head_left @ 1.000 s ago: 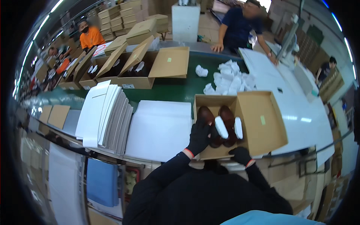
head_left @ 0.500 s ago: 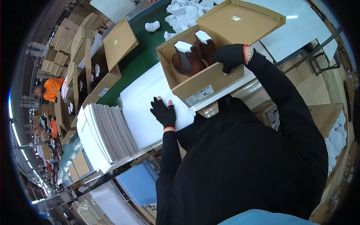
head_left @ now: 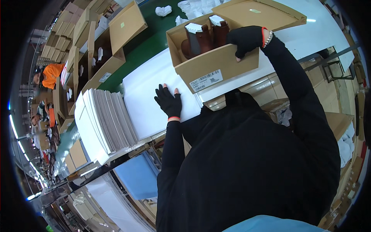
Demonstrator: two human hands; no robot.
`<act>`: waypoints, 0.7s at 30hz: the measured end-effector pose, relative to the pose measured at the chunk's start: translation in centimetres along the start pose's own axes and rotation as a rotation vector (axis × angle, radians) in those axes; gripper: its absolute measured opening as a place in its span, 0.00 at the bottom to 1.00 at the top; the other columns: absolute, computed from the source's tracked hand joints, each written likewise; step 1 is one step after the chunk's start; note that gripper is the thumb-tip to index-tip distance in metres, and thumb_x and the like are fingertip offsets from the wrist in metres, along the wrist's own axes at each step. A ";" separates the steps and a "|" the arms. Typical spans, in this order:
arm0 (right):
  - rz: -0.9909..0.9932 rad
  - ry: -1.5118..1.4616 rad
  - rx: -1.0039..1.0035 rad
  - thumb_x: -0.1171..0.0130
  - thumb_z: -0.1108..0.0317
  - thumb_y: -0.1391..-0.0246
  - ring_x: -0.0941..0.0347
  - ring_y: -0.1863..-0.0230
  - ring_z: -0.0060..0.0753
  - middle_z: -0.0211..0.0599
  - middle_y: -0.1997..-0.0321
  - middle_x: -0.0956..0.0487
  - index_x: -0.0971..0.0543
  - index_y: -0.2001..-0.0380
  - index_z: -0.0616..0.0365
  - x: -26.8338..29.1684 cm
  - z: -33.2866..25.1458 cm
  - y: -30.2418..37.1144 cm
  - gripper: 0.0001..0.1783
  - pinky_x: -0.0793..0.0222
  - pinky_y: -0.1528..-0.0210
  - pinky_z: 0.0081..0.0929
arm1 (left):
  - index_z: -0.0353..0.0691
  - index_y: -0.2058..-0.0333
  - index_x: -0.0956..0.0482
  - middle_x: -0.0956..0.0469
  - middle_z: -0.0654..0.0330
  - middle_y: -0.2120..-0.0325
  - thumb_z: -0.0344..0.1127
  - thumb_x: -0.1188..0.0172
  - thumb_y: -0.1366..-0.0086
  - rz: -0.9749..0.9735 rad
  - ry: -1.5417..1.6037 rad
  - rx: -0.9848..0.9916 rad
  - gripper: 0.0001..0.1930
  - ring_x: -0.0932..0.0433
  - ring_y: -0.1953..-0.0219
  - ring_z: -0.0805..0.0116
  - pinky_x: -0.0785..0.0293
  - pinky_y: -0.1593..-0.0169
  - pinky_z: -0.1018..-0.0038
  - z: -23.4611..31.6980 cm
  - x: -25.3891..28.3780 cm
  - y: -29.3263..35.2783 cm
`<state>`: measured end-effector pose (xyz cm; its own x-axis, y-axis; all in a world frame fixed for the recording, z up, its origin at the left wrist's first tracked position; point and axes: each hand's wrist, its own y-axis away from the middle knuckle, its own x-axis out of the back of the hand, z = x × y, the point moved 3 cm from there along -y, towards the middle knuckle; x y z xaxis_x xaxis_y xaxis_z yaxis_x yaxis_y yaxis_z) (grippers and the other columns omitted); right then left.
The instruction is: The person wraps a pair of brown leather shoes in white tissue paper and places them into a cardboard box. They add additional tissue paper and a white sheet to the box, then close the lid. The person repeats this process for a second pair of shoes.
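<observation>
An open brown cardboard shoebox (head_left: 228, 67) stands on the white table in front of me. Inside it sits a pair of brown boots (head_left: 203, 40), white paper showing at their tops. My right hand (head_left: 247, 40), in a black glove with bare fingertips, grips the box's near wall, thumb outside and the other fingers hidden within. My left hand (head_left: 169, 101), gloved the same way, lies flat with fingers spread on a stack of white paper sheets (head_left: 145, 83) left of the box. It holds nothing.
A thick leaning pile of white sheets (head_left: 104, 120) stands at the left. Beyond runs a green conveyor belt (head_left: 148, 34) with crumpled white paper (head_left: 163, 11) and more open shoeboxes (head_left: 116, 42). The box's lid (head_left: 259, 15) spreads behind it. A person in orange (head_left: 52, 75) is far left.
The shoebox and my right hand appear slightly farther up and to the right, as the whole view has shifted. My left hand stays flat on the paper.
</observation>
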<state>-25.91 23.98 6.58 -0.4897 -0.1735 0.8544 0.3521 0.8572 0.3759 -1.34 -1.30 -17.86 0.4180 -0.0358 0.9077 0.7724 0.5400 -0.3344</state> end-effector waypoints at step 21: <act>-0.268 -0.652 0.041 0.36 0.67 0.45 0.25 0.53 0.27 0.39 0.58 0.18 0.23 0.50 0.64 -10.8 3.8 4.7 0.20 0.31 0.48 0.27 | 0.41 0.47 0.28 0.23 0.54 0.52 0.40 0.38 0.39 0.053 0.778 0.245 0.23 0.21 0.54 0.54 0.25 0.53 0.66 6.8 4.8 -5.4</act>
<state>-22.03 31.72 -2.21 -0.9381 -0.0661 0.3400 0.1285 0.8451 0.5189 -6.73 1.40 -9.94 0.7332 -0.5296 0.4265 0.6533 0.7227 -0.2257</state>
